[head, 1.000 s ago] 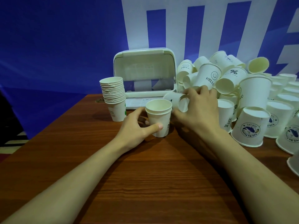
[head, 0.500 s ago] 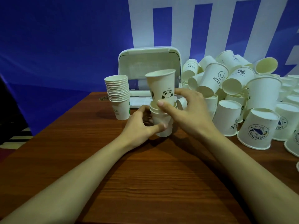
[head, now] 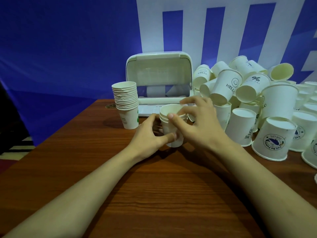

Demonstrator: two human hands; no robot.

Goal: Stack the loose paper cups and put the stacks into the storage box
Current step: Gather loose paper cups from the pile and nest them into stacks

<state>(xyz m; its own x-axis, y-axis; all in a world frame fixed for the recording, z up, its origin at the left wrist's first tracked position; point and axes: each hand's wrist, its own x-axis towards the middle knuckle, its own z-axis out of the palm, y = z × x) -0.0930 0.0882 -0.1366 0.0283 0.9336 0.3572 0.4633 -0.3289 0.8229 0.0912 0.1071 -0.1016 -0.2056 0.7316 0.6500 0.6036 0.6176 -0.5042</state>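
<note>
This looks like a staged recording or exhibition space, not a home. A large blue backdrop [head: 68,48] with oversized white lettering [head: 223,31] hangs directly behind a wood-grain surface [head: 154,194]. Dozens of printed paper cups [head: 257,100] are heaped there beside a white storage box [head: 159,66], laid out like demonstration props.

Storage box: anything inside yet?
The storage box stands open, lid up. Only pale inner walls show; no cup stack is visible inside. Its floor is hidden behind the front lip and the small stack that left hand and right hand hold.
</note>
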